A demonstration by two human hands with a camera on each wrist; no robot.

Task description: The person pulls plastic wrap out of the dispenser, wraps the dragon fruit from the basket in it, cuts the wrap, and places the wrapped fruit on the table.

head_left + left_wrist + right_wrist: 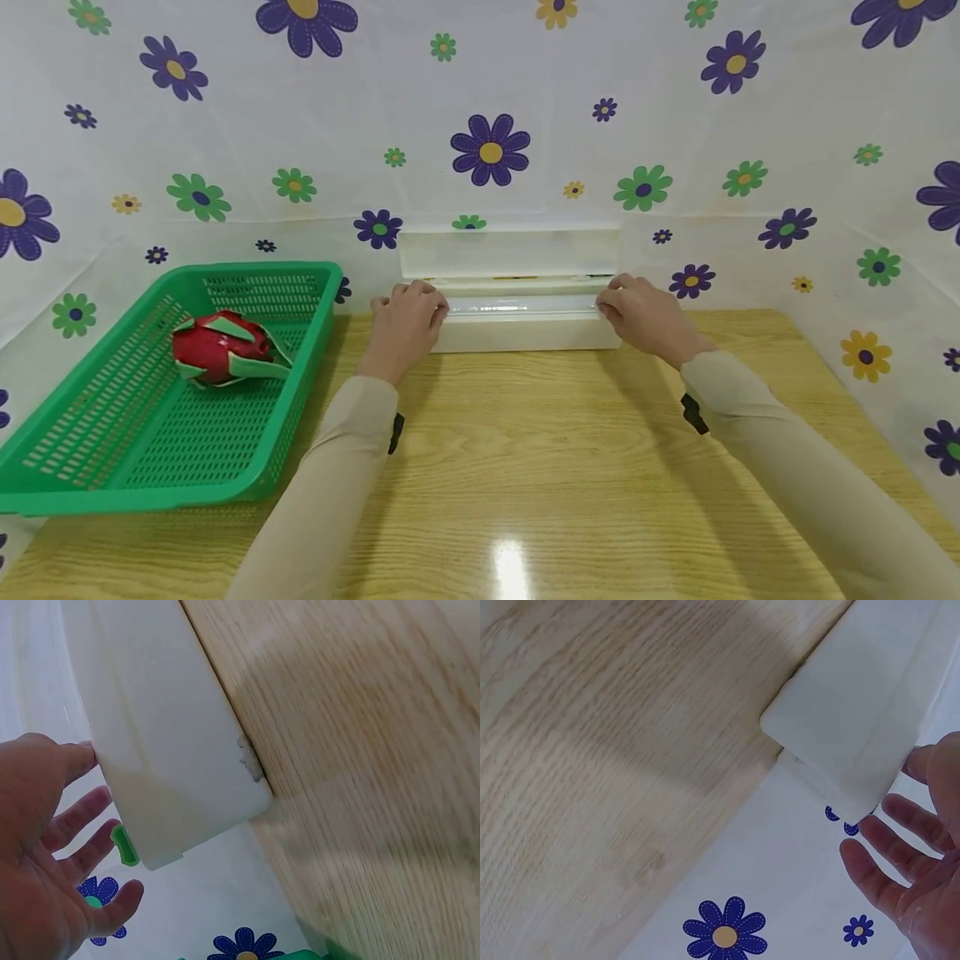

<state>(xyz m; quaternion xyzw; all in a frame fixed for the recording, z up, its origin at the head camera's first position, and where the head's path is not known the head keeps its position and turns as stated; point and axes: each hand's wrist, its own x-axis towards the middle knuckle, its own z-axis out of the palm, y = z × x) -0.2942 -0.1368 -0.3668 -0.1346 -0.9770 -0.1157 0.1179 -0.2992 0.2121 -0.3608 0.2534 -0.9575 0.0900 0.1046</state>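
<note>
A long white cling film dispenser [525,335] lies at the back of the table, its lid [510,252] raised behind it. Clear, shiny cling film [517,305] stretches along its top. At the dispenser's left end, my left hand [407,323] pinches the film by the front edge; in the left wrist view the thumb touches this edge and the other fingers are spread. My right hand [648,317] pinches the film at the right end, thumb and forefinger close to the edge in the right wrist view. The exact contact of the fingertips is partly hidden.
To the left stands a green plastic basket [258,475] with a red dragon fruit [217,348] in it. A white flowered cloth [555,83] hangs behind and at the sides. The table [517,450] has a wood-grain top.
</note>
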